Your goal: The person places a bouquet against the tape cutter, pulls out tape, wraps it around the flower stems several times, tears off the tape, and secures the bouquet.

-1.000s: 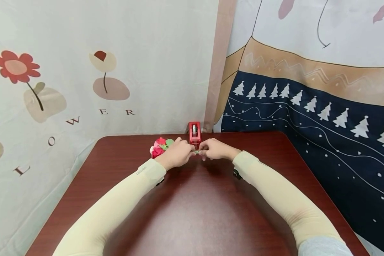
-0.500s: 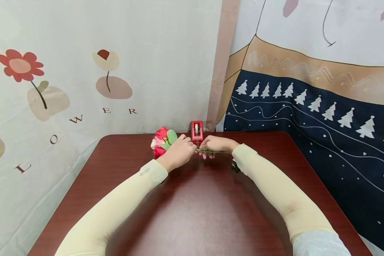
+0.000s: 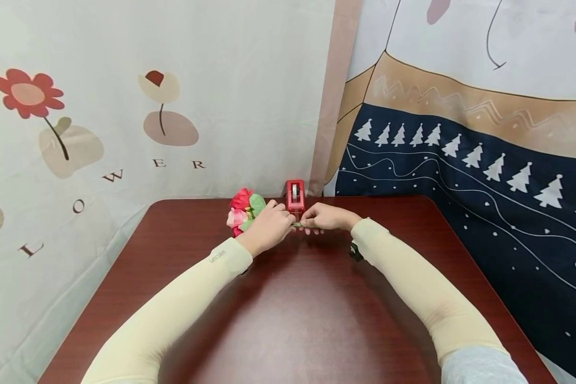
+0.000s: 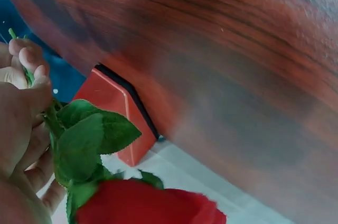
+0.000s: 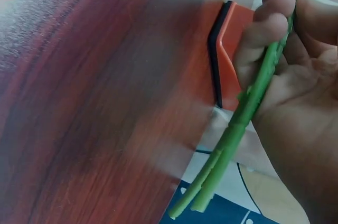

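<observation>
A bunch of roses [image 3: 240, 201], red and pale pink with green leaves, points left near the table's far edge. My left hand [image 3: 271, 228] grips it just below the blooms; the left wrist view shows a red rose [image 4: 153, 205] and leaves [image 4: 79, 145] beside the fingers. Further along, my right hand [image 3: 328, 217] pinches the green stems [image 5: 248, 108] between thumb and fingers. Their cut ends stick out past that palm in the right wrist view. Directly behind the hands stands a red tape dispenser [image 3: 296, 206]. Whether tape lies on the stems cannot be made out.
The dark red-brown wooden table [image 3: 297, 314] stretches toward me beneath both forearms. A white printed curtain [image 3: 249, 106] hangs behind it, and a navy one with white trees [image 3: 461, 213] hangs at the right.
The roses have risen and show more of their blooms. Stems showed beneath the right hand half a second ago; now its fingers sit closer over them. The view has shifted slightly.
</observation>
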`<state>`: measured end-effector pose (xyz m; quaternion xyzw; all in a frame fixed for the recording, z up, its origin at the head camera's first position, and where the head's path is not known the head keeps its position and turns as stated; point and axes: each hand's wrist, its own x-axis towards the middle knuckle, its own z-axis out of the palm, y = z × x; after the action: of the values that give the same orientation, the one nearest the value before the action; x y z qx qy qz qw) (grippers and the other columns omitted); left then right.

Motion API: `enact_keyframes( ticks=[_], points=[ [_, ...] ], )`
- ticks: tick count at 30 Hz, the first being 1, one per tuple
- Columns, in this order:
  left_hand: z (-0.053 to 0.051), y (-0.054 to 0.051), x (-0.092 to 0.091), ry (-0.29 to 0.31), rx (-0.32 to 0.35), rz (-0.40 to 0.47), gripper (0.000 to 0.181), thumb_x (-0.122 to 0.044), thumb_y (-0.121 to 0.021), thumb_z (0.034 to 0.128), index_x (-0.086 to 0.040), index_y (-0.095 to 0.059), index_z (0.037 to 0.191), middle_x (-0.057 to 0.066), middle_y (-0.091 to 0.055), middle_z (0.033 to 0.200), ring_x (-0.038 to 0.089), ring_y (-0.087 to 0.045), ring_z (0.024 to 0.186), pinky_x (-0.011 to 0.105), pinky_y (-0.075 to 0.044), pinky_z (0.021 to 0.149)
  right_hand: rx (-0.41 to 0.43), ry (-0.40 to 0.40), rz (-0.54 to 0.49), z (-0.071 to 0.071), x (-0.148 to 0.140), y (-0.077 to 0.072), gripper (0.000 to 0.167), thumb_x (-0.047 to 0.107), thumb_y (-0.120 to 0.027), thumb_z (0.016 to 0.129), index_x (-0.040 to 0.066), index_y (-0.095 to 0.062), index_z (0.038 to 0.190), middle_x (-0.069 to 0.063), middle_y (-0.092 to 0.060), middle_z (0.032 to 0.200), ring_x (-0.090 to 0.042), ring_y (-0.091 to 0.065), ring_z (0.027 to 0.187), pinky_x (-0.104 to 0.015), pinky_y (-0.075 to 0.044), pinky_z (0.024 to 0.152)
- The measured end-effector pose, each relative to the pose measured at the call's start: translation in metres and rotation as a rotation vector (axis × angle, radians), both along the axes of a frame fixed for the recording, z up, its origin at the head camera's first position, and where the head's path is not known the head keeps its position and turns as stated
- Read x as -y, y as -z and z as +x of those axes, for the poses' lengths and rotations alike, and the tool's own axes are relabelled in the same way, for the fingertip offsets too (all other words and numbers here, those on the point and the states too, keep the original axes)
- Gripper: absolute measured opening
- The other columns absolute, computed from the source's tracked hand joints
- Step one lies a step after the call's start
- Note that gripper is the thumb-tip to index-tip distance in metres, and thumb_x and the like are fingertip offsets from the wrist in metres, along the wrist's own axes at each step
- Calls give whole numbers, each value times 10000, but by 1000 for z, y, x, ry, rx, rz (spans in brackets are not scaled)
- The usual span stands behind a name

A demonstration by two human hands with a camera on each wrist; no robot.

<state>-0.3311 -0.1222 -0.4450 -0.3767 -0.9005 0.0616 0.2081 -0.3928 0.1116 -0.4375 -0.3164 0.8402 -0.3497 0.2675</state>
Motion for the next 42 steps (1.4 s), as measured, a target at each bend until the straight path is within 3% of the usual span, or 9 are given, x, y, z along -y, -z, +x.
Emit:
enact_keyframes(
  ticks=[6, 11, 16, 21, 26, 30, 33, 35, 42],
  points=[
    [-2, -3, 0, -31, 82, 29, 166, -318, -814, 1020, -152, -813, 1006, 20, -838, 996, 272, -659, 995, 446, -462, 941, -67, 26, -7, 4, 0, 4, 271, 212, -616, 1140, 7, -791, 1168, -152, -726, 893, -133, -582, 693, -271, -504, 656],
    [-2, -10, -1, -70, 170, 43, 206, -328, -821, 1010, -142, -839, 1097, 48, -836, 1102, 296, -664, 1048, 475, -460, 951, -131, 51, -24, 8, 2, 7, 224, 181, -637, 1128, 26, -796, 1158, -121, -736, 891, -153, -609, 724, -276, -540, 726],
    [-6, -24, -4, -123, 315, 14, 241, -348, -805, 1024, -174, -850, 1186, 40, -835, 1197, 290, -676, 1102, 475, -427, 957, -219, 70, -14, 12, 5, 9, 211, 175, -637, 1129, 46, -802, 1153, -136, -749, 919, -155, -622, 754, -294, -550, 761],
    [-12, -39, -10, -156, 458, -12, 215, -354, -753, 1062, -188, -861, 1146, -7, -848, 1125, 275, -731, 1113, 471, -405, 964, -290, 104, -14, 15, 7, 12, 189, 170, -661, 1116, 85, -819, 1172, -131, -782, 962, -167, -646, 806, -293, -571, 772],
    [-15, -51, -16, -199, 584, -58, 280, -367, -687, 1102, -150, -848, 1177, 17, -851, 1152, 273, -757, 1135, 494, -421, 1019, -315, 136, -33, 17, 7, 14, 185, 144, -681, 1100, 73, -823, 1195, -111, -799, 987, -189, -666, 850, -302, -591, 801],
    [-17, -55, -17, -235, 670, -78, 304, -367, -658, 1120, -141, -819, 1245, 36, -830, 1225, 276, -744, 1181, 513, -465, 1087, -331, 148, -51, 18, 8, 16, 188, 115, -679, 1095, 32, -818, 1191, -132, -797, 980, -194, -662, 844, -316, -586, 807],
    [-20, -53, -15, -235, 693, -65, 281, -338, -664, 1118, -129, -819, 1225, 41, -826, 1162, 248, -750, 1101, 483, -532, 1075, -351, 156, -59, 18, 9, 19, 191, 111, -671, 1097, 21, -816, 1181, -135, -795, 968, -188, -654, 837, -314, -576, 798],
    [-23, -51, -13, -219, 695, -42, 252, -306, -678, 1111, -111, -824, 1177, 50, -823, 1090, 224, -737, 997, 448, -577, 1001, -356, 163, -63, 19, 10, 20, 192, 117, -671, 1098, 25, -817, 1181, -123, -794, 963, -188, -652, 837, -309, -574, 790],
    [-28, -41, -11, -175, 640, 19, 189, -227, -733, 1065, -93, -860, 1106, 38, -844, 1042, 185, -748, 895, 420, -626, 917, -355, 172, -44, 19, 10, 22, 197, 149, -685, 1097, 63, -825, 1205, -91, -811, 982, -188, -660, 846, -296, -576, 778]
  ],
)
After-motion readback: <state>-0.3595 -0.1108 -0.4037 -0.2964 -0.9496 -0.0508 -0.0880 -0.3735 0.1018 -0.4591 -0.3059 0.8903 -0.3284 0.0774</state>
